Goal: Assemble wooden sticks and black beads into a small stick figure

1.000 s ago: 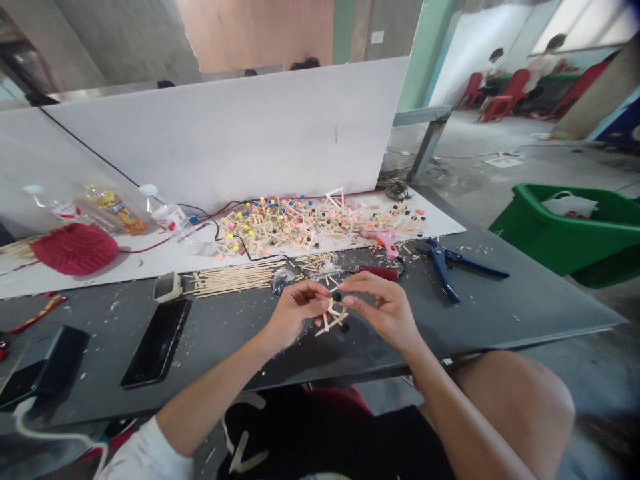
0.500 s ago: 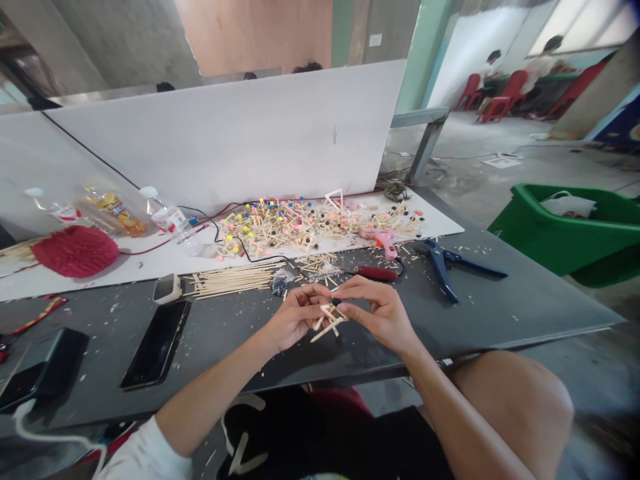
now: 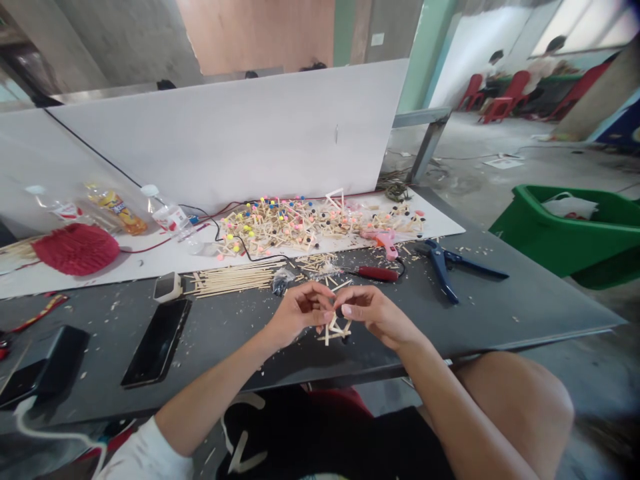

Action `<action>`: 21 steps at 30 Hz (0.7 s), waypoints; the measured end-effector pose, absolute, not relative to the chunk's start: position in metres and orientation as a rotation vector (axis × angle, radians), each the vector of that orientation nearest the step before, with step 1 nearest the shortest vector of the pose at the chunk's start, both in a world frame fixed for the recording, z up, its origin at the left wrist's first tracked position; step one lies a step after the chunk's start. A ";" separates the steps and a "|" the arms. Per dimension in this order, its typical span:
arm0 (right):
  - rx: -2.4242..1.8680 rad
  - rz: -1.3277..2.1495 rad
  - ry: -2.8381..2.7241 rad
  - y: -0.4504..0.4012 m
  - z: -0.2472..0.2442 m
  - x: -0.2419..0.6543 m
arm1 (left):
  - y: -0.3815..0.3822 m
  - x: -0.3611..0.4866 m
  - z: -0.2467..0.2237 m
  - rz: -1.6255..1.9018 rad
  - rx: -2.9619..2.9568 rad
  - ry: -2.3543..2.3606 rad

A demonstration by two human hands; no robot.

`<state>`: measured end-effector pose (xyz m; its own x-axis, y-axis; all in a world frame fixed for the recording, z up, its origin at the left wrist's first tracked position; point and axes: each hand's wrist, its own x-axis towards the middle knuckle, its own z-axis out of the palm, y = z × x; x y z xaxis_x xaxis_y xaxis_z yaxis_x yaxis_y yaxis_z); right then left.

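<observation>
Between my two hands, above the front part of the dark table, is a small figure of wooden sticks [image 3: 335, 328] with black balls on it. My left hand [image 3: 303, 310] pinches it from the left with thumb and fingers. From the right, my right hand [image 3: 373, 312] has its thumb and forefinger closed at a black ball [image 3: 339, 311] on the figure. The fingers partly cover the joints. Beyond my hands lie a bundle of thin sticks [image 3: 235, 279], a red-handled tool [image 3: 378, 274] and a pink glue gun [image 3: 384, 244].
A heap of stick pieces with coloured balls [image 3: 280, 223] covers the white board behind. A blue cutter [image 3: 443, 270] lies to the right, a phone [image 3: 156, 343] to the left. Several bottles [image 3: 170, 220] and a red cloth item [image 3: 75, 250] sit back left. A green bin [image 3: 565, 233] stands right.
The stick figure has turned between my fingers, and the black ball now shows by my right thumb. Both hands have shifted slightly; the table things stay put.
</observation>
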<state>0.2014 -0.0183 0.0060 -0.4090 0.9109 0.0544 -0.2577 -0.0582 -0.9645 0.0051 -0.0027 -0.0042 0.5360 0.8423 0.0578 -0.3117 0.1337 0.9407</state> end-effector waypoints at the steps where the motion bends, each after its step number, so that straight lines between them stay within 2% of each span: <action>1: -0.767 1.662 -1.269 -0.019 0.005 0.201 | -0.003 0.005 -0.004 0.898 1.151 0.566; 5: -0.739 1.703 -1.255 -0.020 0.005 0.200 | -0.004 0.005 -0.003 0.903 1.166 0.550; 14: -0.759 1.318 -1.440 -0.021 0.010 0.200 | -0.005 0.004 -0.001 1.006 1.247 0.639; 21: -0.743 1.249 -1.471 -0.021 0.009 0.200 | -0.005 0.004 0.000 1.038 1.305 0.628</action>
<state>0.2004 -0.0214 0.0089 -0.2864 0.9084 0.3048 -0.1535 0.2705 -0.9504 0.0038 -0.0045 -0.0005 0.4389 0.8820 0.1716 -0.2573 -0.0596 0.9645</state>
